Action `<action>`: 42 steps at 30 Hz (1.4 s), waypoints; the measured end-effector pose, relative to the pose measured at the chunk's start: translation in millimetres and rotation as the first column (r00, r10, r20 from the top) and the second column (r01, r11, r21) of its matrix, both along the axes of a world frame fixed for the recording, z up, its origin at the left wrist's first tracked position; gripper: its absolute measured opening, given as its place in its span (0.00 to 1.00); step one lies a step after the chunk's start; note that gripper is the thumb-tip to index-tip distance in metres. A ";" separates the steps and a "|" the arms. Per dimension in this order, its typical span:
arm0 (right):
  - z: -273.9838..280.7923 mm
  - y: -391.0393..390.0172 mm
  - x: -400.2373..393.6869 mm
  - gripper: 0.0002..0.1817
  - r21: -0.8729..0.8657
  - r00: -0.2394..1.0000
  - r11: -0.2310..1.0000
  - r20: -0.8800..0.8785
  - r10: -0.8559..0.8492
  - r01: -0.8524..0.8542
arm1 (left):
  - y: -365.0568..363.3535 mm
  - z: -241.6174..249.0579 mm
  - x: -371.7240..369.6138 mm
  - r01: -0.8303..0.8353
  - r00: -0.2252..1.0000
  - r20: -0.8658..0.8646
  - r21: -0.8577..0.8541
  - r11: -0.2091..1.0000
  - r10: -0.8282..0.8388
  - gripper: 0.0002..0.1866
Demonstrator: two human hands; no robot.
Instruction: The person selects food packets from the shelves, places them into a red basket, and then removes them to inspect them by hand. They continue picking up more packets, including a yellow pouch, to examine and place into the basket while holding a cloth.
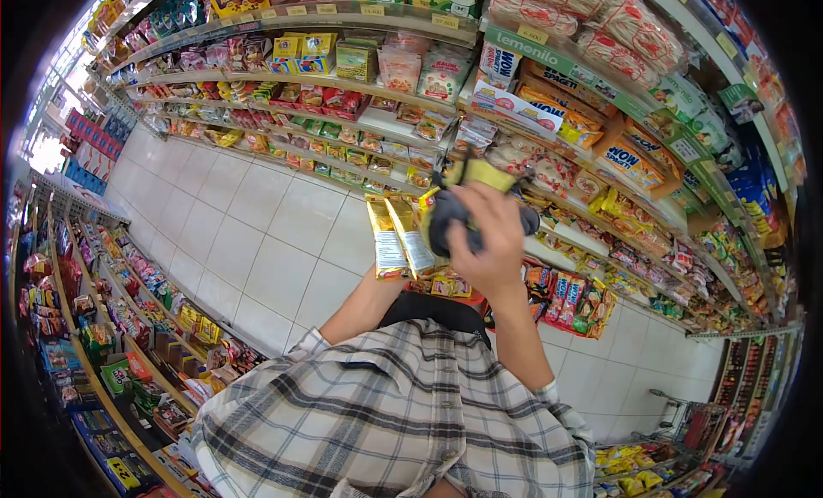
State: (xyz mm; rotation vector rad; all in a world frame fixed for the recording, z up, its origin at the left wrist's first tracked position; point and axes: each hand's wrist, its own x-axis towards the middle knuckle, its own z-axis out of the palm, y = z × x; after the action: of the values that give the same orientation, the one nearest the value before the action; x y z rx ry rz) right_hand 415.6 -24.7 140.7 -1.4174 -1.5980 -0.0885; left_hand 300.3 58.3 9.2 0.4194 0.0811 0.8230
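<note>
In my left hand point(383, 281) are yellow-gold packets point(387, 238) with white label panels, held upright by their lower ends in front of my body. My right hand point(487, 228) is closed around a dark, blurred object point(450, 221), just right of the packets. A blurred yellow-green piece point(490, 176) shows above my knuckles; whether it belongs to the dark object I cannot tell. Below my hands, a red container point(596, 328) with colourful snack packets sits partly behind my right forearm.
Stocked shelves point(420, 99) curve across the front and right. Another shelf unit point(111, 327) runs along the left. White floor tiles point(274, 208) lie between them. At the lower right stands a wire cart point(673, 410) near more shelves.
</note>
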 end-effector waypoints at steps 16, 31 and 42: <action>-103.0 8.4 0.9 0.10 -0.294 0.998 0.956 0.061 0.033 -0.013 | -56.5 -66.3 -21.1 0.063 0.993 -0.071 -0.366 0.929 -0.095 0.22; -100.8 -25.3 5.4 0.12 -0.254 0.990 0.960 -0.109 0.094 -0.119 | -48.2 -35.7 -18.3 -0.046 0.999 0.005 -0.447 0.893 0.054 0.22; -124.1 -56.8 53.1 0.16 -0.109 0.236 0.990 -0.963 -0.127 0.086 | -45.6 -23.6 -11.4 0.181 0.983 0.085 -0.336 0.924 -0.161 0.24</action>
State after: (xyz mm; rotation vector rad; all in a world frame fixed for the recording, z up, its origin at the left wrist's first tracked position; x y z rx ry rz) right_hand 468.7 -81.5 16.7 -1.1532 -0.3926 0.6655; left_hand 288.9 12.7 -14.4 0.0715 0.1316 0.6313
